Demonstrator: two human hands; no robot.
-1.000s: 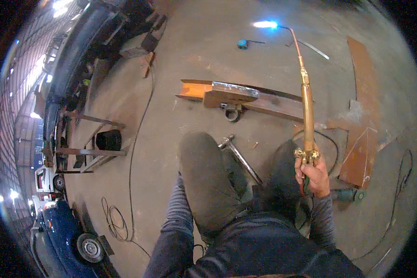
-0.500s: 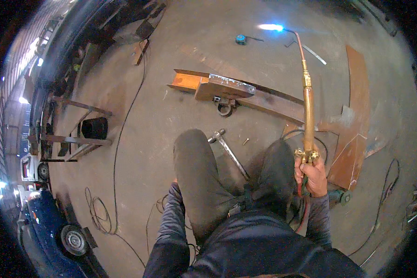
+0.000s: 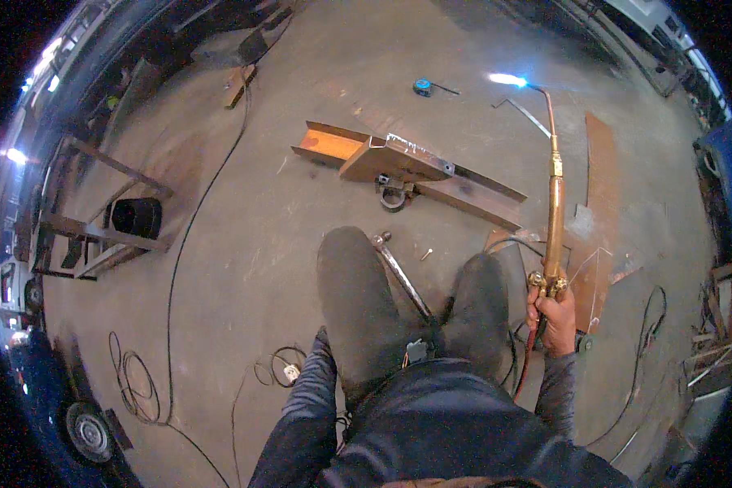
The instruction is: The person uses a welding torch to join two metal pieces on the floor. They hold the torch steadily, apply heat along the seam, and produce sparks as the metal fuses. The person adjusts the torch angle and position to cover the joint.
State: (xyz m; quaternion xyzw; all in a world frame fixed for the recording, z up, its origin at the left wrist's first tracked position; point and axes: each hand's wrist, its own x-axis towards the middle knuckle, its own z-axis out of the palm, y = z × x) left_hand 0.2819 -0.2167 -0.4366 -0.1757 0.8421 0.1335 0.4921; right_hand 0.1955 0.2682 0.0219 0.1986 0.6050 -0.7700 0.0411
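Fingers wrapped around its valve end, my right hand (image 3: 556,319) grips a brass gas torch (image 3: 555,218). The torch points away from me, and a white-blue flame (image 3: 509,80) burns leftward from its bent tip. Red and dark hoses (image 3: 527,362) run down from the handle. My left sleeve (image 3: 311,370) reaches beside my left knee; that hand is hidden. Beyond my knees lies a rusty steel channel (image 3: 480,199) with a plate bracket (image 3: 398,159) across it and a metal ring (image 3: 392,198) beneath. Between my legs a hammer (image 3: 407,281) lies beside a small bolt (image 3: 427,254).
A blue tape measure (image 3: 422,87) and a thin metal square (image 3: 529,118) lie on the far floor. Rusty plate (image 3: 600,171) lies right of the torch. A metal frame (image 3: 106,232) with a black container (image 3: 137,217) stands left. Cables (image 3: 171,325) cross the floor; a vehicle wheel (image 3: 89,431) shows lower left.
The lit torch has shifted right and slightly nearer in the picture, still in my right hand. The view has turned a little, and a white plug now shows by my left sleeve.
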